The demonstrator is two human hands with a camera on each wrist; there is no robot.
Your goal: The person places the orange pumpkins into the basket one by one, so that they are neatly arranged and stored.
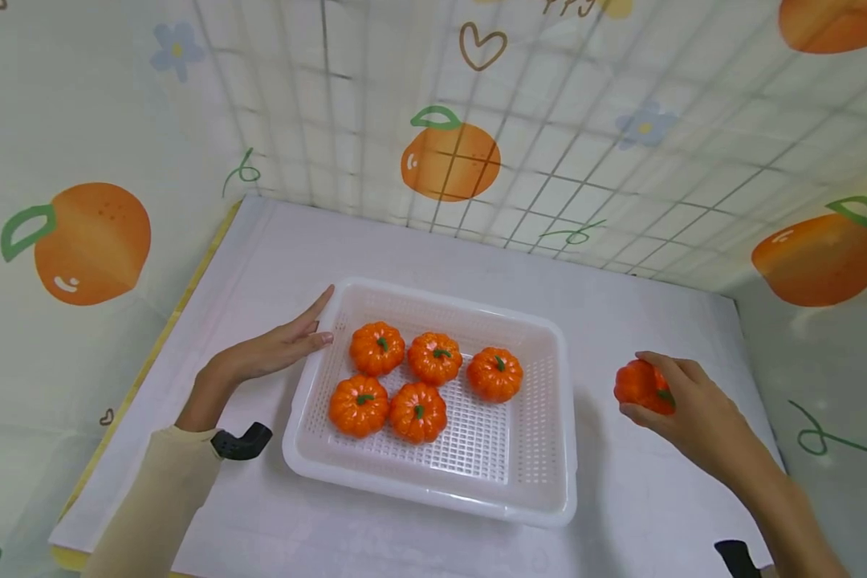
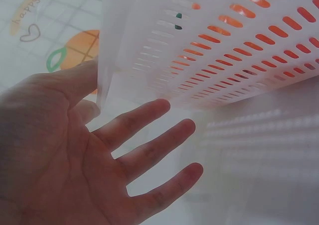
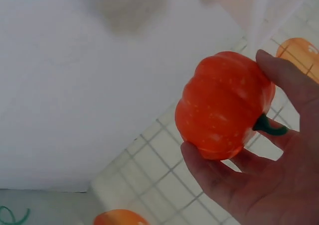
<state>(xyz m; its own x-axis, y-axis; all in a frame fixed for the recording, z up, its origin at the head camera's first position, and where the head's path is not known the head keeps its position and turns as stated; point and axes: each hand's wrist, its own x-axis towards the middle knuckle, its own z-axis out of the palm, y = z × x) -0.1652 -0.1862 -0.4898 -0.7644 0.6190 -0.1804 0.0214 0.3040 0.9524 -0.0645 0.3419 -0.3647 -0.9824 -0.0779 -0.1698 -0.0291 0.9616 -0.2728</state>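
Observation:
In the head view my right hand (image 1: 701, 409) grips a small orange toy pumpkin (image 1: 641, 387) to the right of a white plastic basket (image 1: 470, 494). The right wrist view shows thumb and fingers around the sides of this pumpkin (image 3: 224, 103), its green stem turned toward the palm. My left hand (image 1: 282, 345) is at the basket's left rim with its fingers spread. Seen from the left wrist, those fingers (image 2: 159, 145) are straight, right beside the slotted basket wall (image 2: 239, 46). Several more toy pumpkins (image 1: 419, 411) sit stem up inside the basket, mostly toward its left half.
The basket stands on a white-covered table (image 1: 376, 538) with a yellow edge (image 1: 152, 361) on the left. Behind it rises a wire grid (image 1: 549, 160) covered by a sheet printed with oranges. Printed sheeting (image 1: 831, 377) also borders the right side.

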